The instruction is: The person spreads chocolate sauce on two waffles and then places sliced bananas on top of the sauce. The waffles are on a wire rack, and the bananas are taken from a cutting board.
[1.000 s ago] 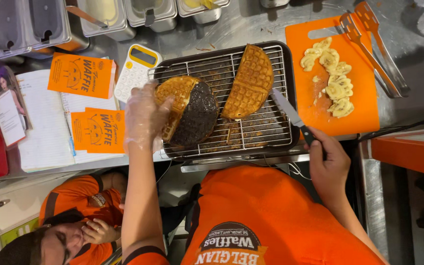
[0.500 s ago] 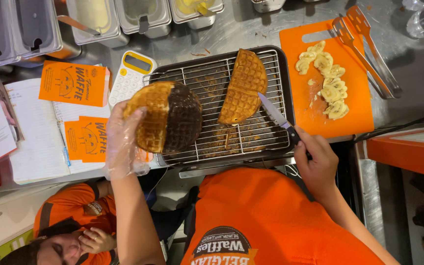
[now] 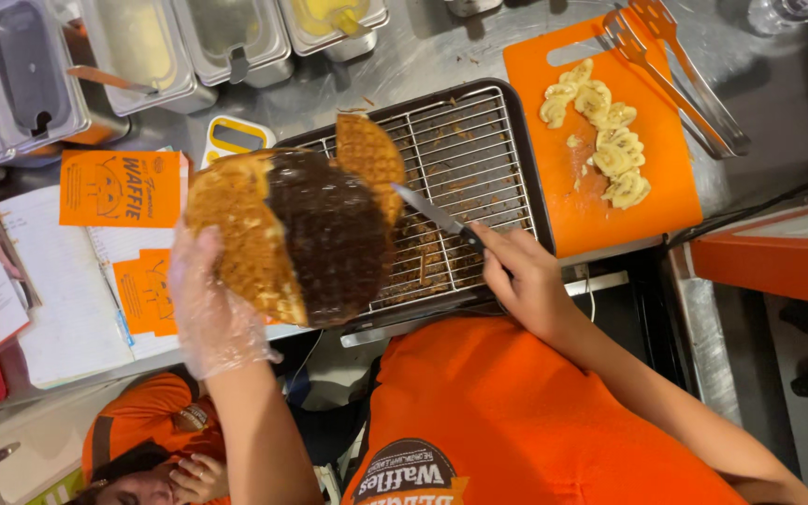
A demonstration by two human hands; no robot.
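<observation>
A round waffle [image 3: 287,234], golden on one half and coated in dark chocolate on the other, is gripped from beneath and lifted above the counter by the left hand [image 3: 212,309], which is wrapped in a clear plastic glove; a knife [image 3: 441,217] is clasped by its dark handle in the right hand [image 3: 521,281], the blade being pointed towards the chocolate edge of the waffle, close to it; whether they touch cannot be told; behind the raised waffle a second, plain waffle piece [image 3: 371,159] is seen on the wire rack [image 3: 479,159], partly hidden; just beside the rack an orange cutting board [image 3: 666,187] is laid, on which banana slices [image 3: 600,131] are scattered and a pair of orange-tipped tongs [image 3: 680,75] is rested; orange paper sleeves [image 3: 123,187] are spread out beyond the gloved hand.
</observation>
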